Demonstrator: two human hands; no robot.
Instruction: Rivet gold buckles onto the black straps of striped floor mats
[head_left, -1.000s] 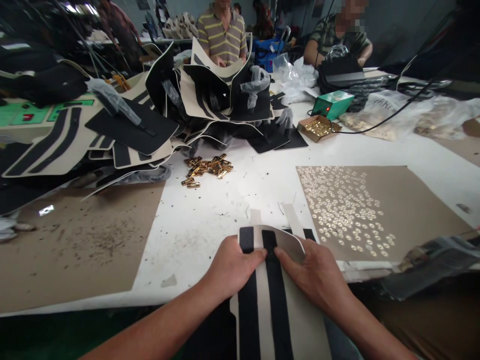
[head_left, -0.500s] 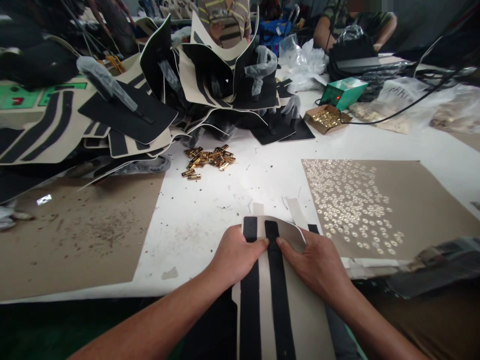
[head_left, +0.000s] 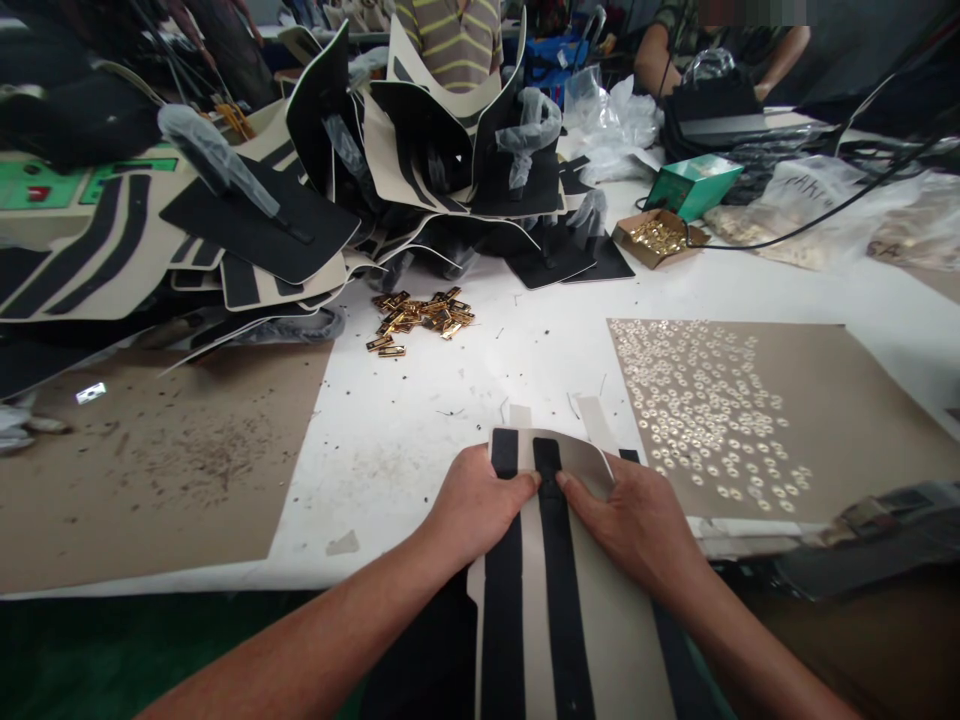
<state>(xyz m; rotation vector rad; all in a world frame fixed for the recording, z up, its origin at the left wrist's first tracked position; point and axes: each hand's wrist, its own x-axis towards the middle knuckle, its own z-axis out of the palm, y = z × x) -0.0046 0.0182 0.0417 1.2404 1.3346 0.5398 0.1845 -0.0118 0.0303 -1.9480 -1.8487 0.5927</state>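
A beige panel with black stripes (head_left: 534,590) stands out from the table's front edge toward me, its top end slightly curved. My left hand (head_left: 476,505) grips its left edge, thumb pressed on the front near the second black stripe. On the right edge, my right hand (head_left: 634,510) holds it the same way, the two thumbs almost meeting on that stripe. The other fingers of both hands are hidden behind the panel. Beyond it lies a heap of gold metal pieces (head_left: 420,318) on the white table (head_left: 405,430).
Stacked striped panels with wrapped handles (head_left: 262,220) fill the back left. Many small rings (head_left: 697,400) lie on brown card at right. Behind them are a small box of gold parts (head_left: 658,238), a green box (head_left: 694,187) and plastic bags. Two people are across the table.
The whole view has shifted slightly. Both hands keep their hold on the panel, and the thumbs stay at nearly the same spot.
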